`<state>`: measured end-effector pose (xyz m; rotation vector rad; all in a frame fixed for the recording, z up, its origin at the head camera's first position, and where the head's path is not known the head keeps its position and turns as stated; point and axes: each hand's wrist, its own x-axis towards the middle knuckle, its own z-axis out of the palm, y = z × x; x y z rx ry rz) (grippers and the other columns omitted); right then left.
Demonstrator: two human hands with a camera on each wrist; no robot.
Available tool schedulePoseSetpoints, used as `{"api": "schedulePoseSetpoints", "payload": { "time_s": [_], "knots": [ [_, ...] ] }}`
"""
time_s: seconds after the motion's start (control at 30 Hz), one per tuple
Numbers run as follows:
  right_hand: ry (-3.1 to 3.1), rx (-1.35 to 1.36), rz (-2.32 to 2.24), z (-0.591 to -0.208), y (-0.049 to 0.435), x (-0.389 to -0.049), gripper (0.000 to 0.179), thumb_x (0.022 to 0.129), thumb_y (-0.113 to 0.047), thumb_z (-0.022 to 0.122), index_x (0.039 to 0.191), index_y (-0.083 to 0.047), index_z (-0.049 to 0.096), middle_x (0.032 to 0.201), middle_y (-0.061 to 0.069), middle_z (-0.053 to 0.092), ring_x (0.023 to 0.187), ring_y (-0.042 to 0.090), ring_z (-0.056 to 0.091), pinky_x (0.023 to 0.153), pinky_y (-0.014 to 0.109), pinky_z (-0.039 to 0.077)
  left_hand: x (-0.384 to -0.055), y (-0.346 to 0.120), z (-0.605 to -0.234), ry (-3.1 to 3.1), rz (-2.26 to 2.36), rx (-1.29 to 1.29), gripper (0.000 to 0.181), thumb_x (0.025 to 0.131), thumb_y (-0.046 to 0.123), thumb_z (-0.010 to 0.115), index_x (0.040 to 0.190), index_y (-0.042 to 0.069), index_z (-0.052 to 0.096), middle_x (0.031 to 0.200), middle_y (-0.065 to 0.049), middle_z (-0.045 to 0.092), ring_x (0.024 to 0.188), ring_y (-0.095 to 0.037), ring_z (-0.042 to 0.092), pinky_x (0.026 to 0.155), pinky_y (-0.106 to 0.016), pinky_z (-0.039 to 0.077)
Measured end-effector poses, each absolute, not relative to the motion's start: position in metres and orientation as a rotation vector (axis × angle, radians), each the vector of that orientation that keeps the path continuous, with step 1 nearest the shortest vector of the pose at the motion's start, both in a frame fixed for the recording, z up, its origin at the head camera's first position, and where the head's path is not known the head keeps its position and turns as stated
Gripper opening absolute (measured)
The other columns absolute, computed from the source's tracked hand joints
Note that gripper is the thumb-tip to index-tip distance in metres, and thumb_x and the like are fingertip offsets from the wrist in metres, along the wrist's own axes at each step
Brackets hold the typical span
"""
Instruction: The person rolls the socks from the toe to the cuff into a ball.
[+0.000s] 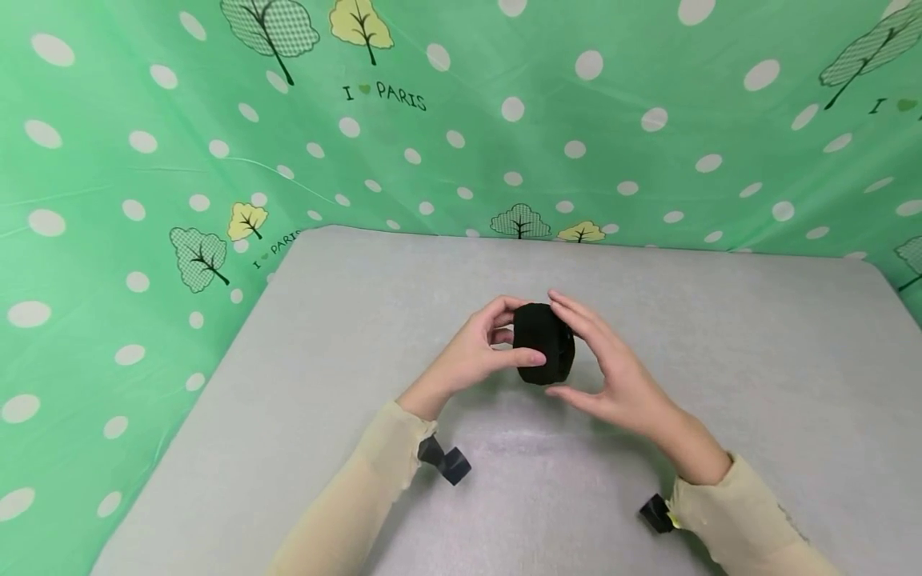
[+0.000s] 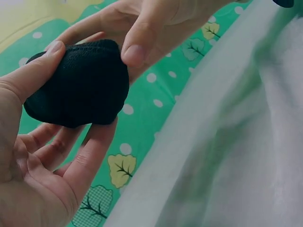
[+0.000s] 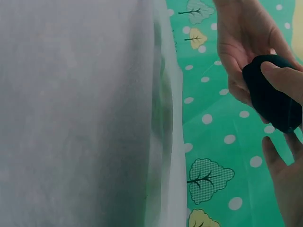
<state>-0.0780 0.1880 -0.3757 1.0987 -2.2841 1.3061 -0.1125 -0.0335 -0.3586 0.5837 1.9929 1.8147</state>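
Observation:
A rounded black fabric bundle [image 1: 531,332], like a balled-up pair of socks, is held above the grey table. My left hand [image 1: 479,344] grips its left side, the thumb [image 2: 40,66] lying across the near face and the fingers behind and under it. A seam or ribbed edge runs along the top of the bundle [image 2: 85,85] in the left wrist view. Around its right side my right hand [image 1: 623,376] is spread wide, with fairly straight fingers at the upper edge and the thumb just below. In the right wrist view that thumb [image 3: 286,82] overlaps the bundle.
The grey table [image 1: 324,344] extends around both hands. Behind it and on the left hangs a green curtain [image 1: 461,160] with white dots and printed trees. Small black straps or mounts [image 1: 454,466] stick out at both sleeve cuffs [image 1: 392,440].

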Motion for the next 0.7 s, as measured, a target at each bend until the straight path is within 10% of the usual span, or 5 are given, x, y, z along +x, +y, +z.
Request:
{"api": "schedulePoseSetpoints", "payload": {
  "time_s": [0.23, 0.47, 0.7],
  "knots": [
    [-2.216, 1.084, 1.243, -0.3753, 0.1884, -0.0790, 0.074, 0.092, -0.043, 0.067, 0.146, 0.003, 0.045, 0.150, 0.018, 0.047, 0.144, 0.014, 0.041, 0.117, 0.020, 0.033, -0.1101, -0.0313, -0.3577, 2.036, 1.775, 0.583, 0.056, 0.085, 0.003, 0.075, 0.135, 0.006, 0.049, 0.131, -0.018, 0.062, 0.101, -0.018, 0.068, 0.094, -0.041, 0.055],
    [-2.243, 0.927, 1.395, -0.3747, 0.1918, -0.0757, 0.092, 0.064, 0.013, 0.086, 0.146, 0.003, 0.045, 0.150, 0.012, 0.047, 0.138, 0.007, 0.044, 0.105, 0.014, 0.044, -0.1052, -0.0325, -0.3553, 2.036, 1.790, 0.675, 0.077, 0.083, -0.001, 0.077, 0.149, 0.011, 0.040, 0.144, -0.013, 0.053, 0.114, -0.025, 0.061, 0.090, -0.031, 0.058],
    [-2.177, 0.822, 1.591, -0.3725, 0.1929, -0.0737, 0.100, 0.058, 0.024, 0.082, 0.147, 0.005, 0.041, 0.147, -0.006, 0.049, 0.134, 0.004, 0.048, 0.098, 0.015, 0.050, -0.1029, -0.0328, -0.3567, 2.099, 1.754, 0.936, 0.099, 0.078, -0.001, 0.082, 0.157, 0.021, 0.027, 0.158, -0.003, 0.037, 0.126, -0.026, 0.057, 0.094, -0.029, 0.056]
  ]
}}
